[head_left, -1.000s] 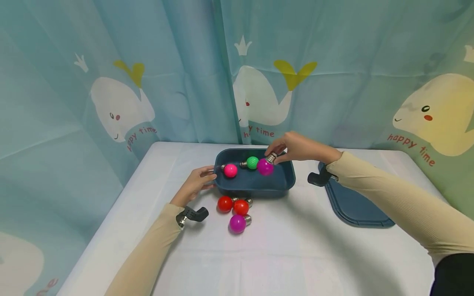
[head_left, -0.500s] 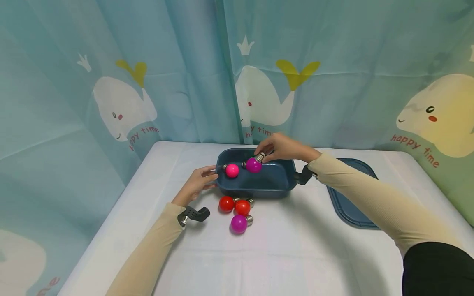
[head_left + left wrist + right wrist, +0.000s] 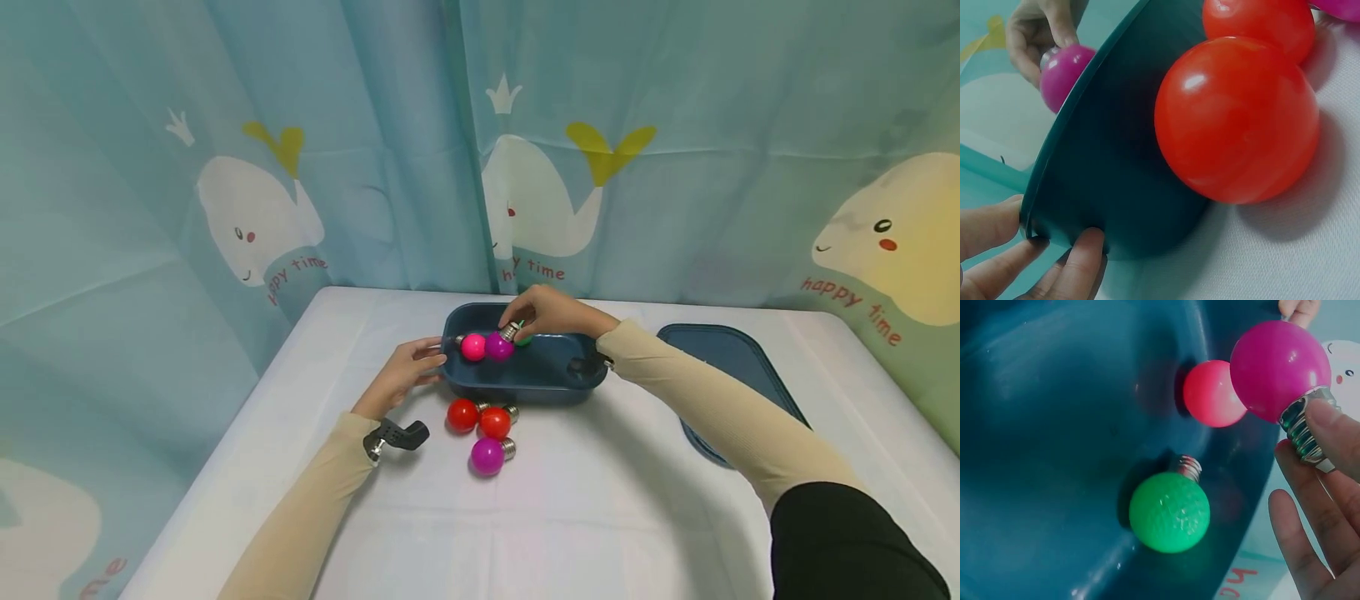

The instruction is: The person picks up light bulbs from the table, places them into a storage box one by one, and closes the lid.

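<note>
Purple light bulb (image 3: 498,347): above the dark blue tub (image 3: 521,395), its globe hanging down and leftward beyond the right fingertips, close by the pink bulb (image 3: 473,347)
Grip of the right hand (image 3: 551,310): narrow, thumb and fingers pinching the bulb's metal screw base
Grip of the left hand (image 3: 407,367): fairly wide, fingers touching the tub's left end
Inside the tub: two bulbs, the pink one near the left end, the green bulb (image 3: 1169,512) partly hidden by the right hand in the head view
White desk (image 3: 600,533): three bulbs in front of the tub, two red bulbs (image 3: 462,415) side by side and a second purple bulb (image 3: 487,457) just nearer the person
Bulb count: six, two purple, two red, one pink, one green
Dark blue lid (image 3: 723,348): one, right of the tub, partly behind the right sleeve (image 3: 697,392)
</note>
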Demonstrator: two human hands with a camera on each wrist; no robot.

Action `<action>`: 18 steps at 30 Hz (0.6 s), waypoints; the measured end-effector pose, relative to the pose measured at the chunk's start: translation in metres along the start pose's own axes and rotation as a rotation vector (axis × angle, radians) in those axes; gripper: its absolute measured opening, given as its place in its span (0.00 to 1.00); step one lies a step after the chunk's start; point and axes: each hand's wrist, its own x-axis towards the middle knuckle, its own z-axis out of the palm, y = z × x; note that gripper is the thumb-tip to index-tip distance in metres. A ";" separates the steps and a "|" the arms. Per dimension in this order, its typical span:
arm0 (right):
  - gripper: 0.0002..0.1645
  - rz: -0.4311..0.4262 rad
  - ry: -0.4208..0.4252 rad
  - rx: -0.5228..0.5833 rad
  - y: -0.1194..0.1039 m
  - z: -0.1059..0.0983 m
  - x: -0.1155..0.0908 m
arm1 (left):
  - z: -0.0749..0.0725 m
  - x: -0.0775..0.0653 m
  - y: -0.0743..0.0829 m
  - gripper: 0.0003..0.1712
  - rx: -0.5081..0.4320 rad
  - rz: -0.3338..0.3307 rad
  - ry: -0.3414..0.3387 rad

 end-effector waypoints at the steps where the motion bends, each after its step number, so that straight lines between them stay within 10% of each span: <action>1: 0.16 -0.001 -0.008 0.005 0.001 0.002 0.002 | 0.000 0.000 0.000 0.28 0.001 0.000 0.001; 18: 0.15 0.002 -0.083 0.077 0.014 0.022 0.022 | 0.001 0.000 -0.001 0.27 0.000 -0.006 0.011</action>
